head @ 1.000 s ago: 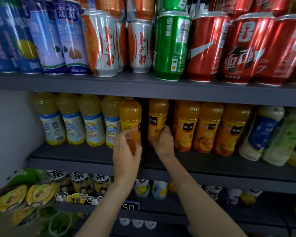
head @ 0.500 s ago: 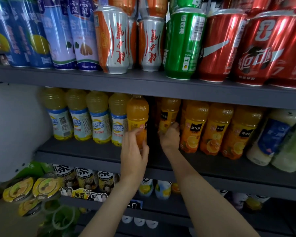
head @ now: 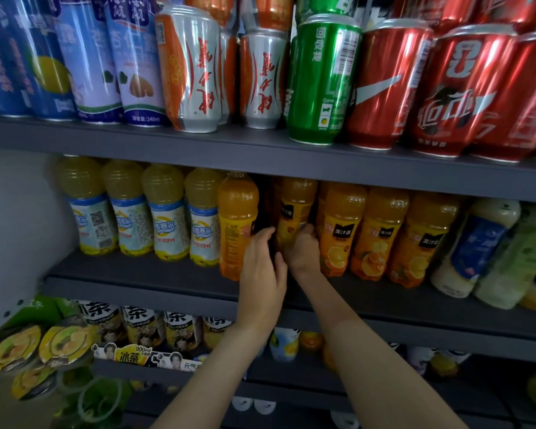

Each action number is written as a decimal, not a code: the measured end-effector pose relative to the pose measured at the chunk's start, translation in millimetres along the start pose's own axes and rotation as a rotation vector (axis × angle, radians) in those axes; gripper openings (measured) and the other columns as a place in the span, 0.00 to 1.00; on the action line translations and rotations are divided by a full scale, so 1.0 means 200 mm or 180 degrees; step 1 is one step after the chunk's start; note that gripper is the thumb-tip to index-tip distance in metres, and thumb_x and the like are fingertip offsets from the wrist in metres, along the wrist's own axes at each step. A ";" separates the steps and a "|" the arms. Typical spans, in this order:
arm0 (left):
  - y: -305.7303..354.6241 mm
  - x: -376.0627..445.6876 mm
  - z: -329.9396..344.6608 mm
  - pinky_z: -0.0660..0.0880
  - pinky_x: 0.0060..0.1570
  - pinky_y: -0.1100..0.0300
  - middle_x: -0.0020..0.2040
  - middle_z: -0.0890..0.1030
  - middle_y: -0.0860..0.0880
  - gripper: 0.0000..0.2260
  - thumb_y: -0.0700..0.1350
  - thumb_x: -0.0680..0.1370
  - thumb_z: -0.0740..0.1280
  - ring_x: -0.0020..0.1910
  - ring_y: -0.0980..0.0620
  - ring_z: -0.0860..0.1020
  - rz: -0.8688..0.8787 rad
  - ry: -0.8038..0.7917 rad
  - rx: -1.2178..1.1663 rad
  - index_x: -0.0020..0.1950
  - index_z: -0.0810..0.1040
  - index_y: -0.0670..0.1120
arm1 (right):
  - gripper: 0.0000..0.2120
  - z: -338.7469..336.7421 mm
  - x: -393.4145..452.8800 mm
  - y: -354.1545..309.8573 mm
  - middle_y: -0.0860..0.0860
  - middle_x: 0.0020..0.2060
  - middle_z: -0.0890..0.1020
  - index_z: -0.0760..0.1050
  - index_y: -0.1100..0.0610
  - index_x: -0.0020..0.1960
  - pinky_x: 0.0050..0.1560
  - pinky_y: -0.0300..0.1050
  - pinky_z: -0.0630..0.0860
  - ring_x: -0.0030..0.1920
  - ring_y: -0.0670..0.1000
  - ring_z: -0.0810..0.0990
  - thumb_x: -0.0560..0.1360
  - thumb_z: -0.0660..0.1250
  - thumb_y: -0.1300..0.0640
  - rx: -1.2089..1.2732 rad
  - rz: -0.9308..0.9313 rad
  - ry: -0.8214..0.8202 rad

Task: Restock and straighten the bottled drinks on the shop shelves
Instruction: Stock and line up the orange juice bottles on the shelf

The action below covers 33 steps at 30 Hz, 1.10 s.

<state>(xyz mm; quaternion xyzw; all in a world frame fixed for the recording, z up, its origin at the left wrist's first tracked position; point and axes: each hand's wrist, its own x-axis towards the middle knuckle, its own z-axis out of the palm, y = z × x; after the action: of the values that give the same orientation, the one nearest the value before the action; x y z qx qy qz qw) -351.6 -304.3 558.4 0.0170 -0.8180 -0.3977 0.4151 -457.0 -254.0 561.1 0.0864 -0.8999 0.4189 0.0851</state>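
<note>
On the middle shelf [head: 143, 274] stands a row of orange juice bottles [head: 381, 233]. One orange juice bottle [head: 296, 209] sits further back than the rest, in a dark gap. My right hand [head: 304, 252] grips its lower right side. My left hand [head: 262, 267] reaches into the gap and cups its left side, fingers and thumb curved round it. Just left of that hand, another orange bottle [head: 237, 221] stands at the shelf front with its label turned sideways. Left of that is a row of pale yellow bottles with blue labels [head: 164, 218].
Cans crowd the top shelf: blue [head: 84, 57], silver-orange [head: 189, 69], green [head: 322, 78] and red [head: 464, 91]. White and green bottles [head: 477, 246] lean at the middle shelf's right end. Tea bottles [head: 143, 326] fill the shelf below, with round packs [head: 37, 345] at lower left.
My left hand has left the front orange bottle and moved right into the gap beside my right hand. The view has moved closer to the shelf.
</note>
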 end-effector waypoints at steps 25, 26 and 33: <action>-0.07 0.13 0.23 0.65 0.64 0.59 0.61 0.71 0.45 0.27 0.40 0.73 0.69 0.63 0.50 0.68 -0.0868 -0.0272 -0.0326 0.70 0.63 0.42 | 0.14 -0.20 -0.10 0.10 0.54 0.52 0.77 0.66 0.61 0.61 0.47 0.33 0.68 0.53 0.49 0.76 0.76 0.63 0.64 0.0365 -0.0690 -0.0841; -0.05 0.11 0.20 0.65 0.62 0.60 0.60 0.70 0.46 0.28 0.44 0.73 0.70 0.62 0.51 0.68 -0.0827 -0.0279 -0.0268 0.70 0.64 0.43 | 0.16 -0.22 -0.12 0.12 0.53 0.53 0.77 0.67 0.61 0.61 0.46 0.30 0.69 0.54 0.49 0.76 0.74 0.66 0.64 0.0418 -0.0783 -0.0853; 0.05 0.00 -0.10 0.73 0.49 0.60 0.52 0.79 0.49 0.24 0.51 0.69 0.74 0.53 0.52 0.76 -0.0721 -0.0338 -0.0234 0.60 0.70 0.45 | 0.27 -0.30 -0.30 0.10 0.48 0.58 0.78 0.70 0.57 0.64 0.59 0.40 0.74 0.59 0.44 0.76 0.67 0.74 0.63 0.0788 -0.1166 -0.1817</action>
<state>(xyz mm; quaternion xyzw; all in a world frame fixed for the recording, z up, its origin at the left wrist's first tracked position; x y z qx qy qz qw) -334.9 -309.8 571.8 0.0729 -0.8166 -0.4721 0.3240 -398.6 -189.4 571.1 0.3694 -0.7994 0.4616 -0.1071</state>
